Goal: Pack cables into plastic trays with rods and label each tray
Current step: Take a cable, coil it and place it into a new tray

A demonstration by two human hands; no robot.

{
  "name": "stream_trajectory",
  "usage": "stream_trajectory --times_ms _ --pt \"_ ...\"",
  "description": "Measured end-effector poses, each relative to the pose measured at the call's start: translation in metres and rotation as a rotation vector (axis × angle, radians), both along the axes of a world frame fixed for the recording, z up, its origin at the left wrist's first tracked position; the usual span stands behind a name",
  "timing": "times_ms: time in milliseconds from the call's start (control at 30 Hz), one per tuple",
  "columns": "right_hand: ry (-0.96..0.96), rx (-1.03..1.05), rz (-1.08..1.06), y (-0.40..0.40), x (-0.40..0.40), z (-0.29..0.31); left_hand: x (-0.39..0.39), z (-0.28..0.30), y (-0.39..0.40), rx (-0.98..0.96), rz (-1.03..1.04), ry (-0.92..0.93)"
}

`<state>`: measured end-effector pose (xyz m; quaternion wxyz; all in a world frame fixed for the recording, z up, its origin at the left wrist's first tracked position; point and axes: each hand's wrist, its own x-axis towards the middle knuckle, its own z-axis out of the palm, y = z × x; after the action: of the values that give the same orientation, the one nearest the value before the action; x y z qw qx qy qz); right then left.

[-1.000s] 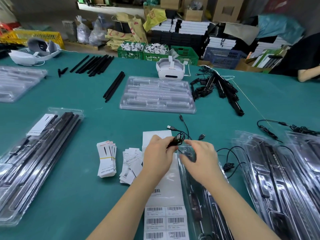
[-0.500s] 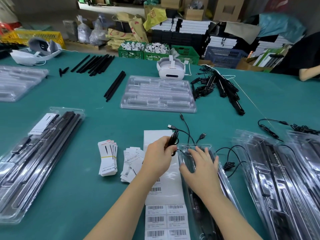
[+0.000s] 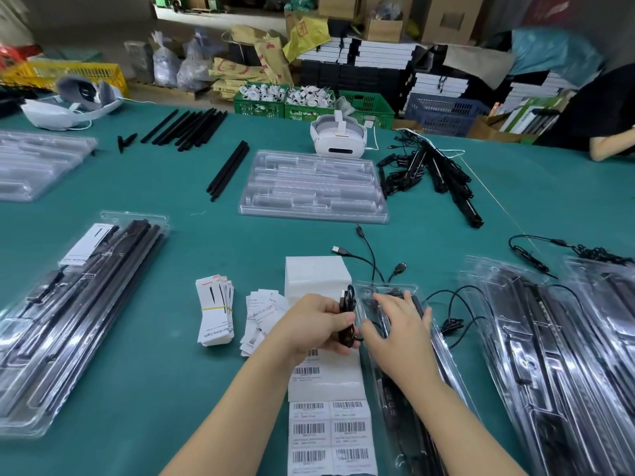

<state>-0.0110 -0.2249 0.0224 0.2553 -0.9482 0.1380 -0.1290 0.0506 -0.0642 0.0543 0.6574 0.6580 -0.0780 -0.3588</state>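
Both hands lower than before

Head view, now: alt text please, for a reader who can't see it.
On a green table, the left hand grips a coiled black cable while the right hand presses flat on a clear plastic tray holding black rods. A white barcode label sheet lies beneath the arms.

1. matt teal cloth-like cover on the desk (image 3: 171, 389).
2. glossy clear plastic tray (image 3: 443, 355), catching glare.
3. matt black cable bundle (image 3: 347, 321) with smooth sheath.
4. white paper barcode label sheet (image 3: 330, 434), slightly shiny.
5. matt black rods (image 3: 192, 127).
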Motion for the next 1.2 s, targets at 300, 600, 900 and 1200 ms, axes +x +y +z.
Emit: stream_trajectory --times_ms 300,600,900,1200 --pt "0.152 -0.098 0.007 0.001 0.006 0.007 -0.001 -0.008 -0.006 0.02 0.055 0.059" --pt "0.369 -0.435 0.087 0.004 0.043 0.038 0.002 -0.008 -0.005 0.024 0.057 0.034" --pt "0.447 -0.486 0.232 -0.003 0.065 0.051 0.001 -0.006 -0.007 -0.117 0.095 0.111" --pt "0.381 -0.329 0.229 -0.018 0.062 0.046 0.003 -0.009 -0.012 -0.189 0.096 0.294"
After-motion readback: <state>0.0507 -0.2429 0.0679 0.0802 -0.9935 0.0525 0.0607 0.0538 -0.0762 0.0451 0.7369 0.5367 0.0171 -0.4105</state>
